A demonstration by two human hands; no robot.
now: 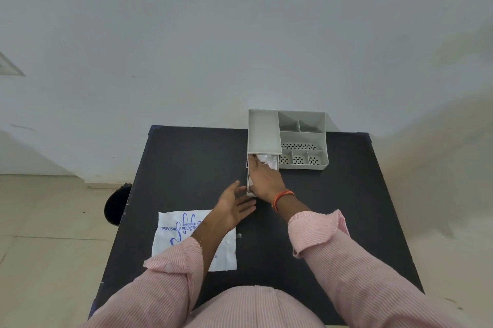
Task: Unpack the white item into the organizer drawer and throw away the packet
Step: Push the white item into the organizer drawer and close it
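A dark bench (186,162) stood against a pale wall. The right grip (264,178) pressed flat, unclenched, on the white item (270,161) inside the pulled-out organizer drawer (250,189). The left grip (234,205) hovered released just beside it, the packet (170,237) beneath its forearm.

A plain, sparsely furnished room, perhaps an office or a test space; which one cannot be told. A bare pale wall (240,34), beige tiled floor (53,221) and a black table (186,162) holding a grey desk organizer (304,138) show it.
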